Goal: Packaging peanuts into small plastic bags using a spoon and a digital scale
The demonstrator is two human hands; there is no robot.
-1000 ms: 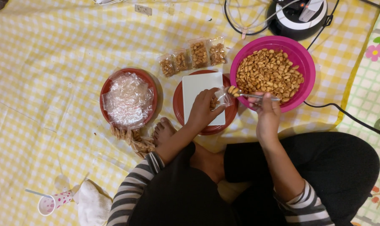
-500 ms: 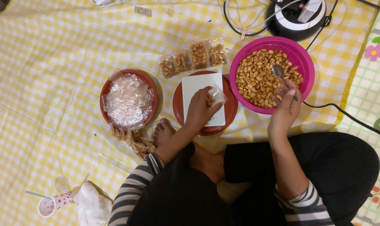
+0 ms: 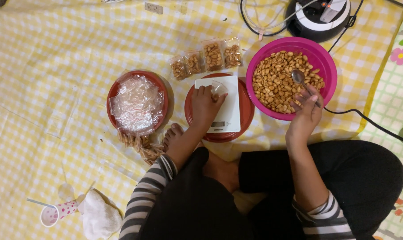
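A paper cup [image 3: 55, 212] with pink dots lies tipped on its side at the far left of the yellow checked cloth [image 3: 55, 66], touching a soft white crumpled cloth [image 3: 99, 215]. Above these, a round red plate [image 3: 115, 89] holds a heap of crinkled clear plastic bags [image 3: 137, 104]; a cluster of filled packets [image 3: 141, 146] lies just below its rim. Further right, four small clear pouches of peanuts [image 3: 206, 58] lie side by side in a row. Below them, a second red plate [image 3: 246, 111] carries a flat, white, rectangular kitchen scale [image 3: 230, 111]. The left hand [image 3: 206, 106] rests on the scale, fingers curled around a small clear plastic bag [image 3: 219, 89], pinching it at the top of the platform. To the right, a glossy round magenta bowl [image 3: 319, 55] holds a mound of tan roasted peanuts [image 3: 277, 82]. The right hand [image 3: 305, 113] sits over the bowl's near rim and grips the handle of a metal spoon [image 3: 297, 76], whose oval head lies over the peanuts. Above the bowl stands a round black-and-white appliance [image 3: 317, 20], and black cable [image 3: 365, 120] runs off to the right.
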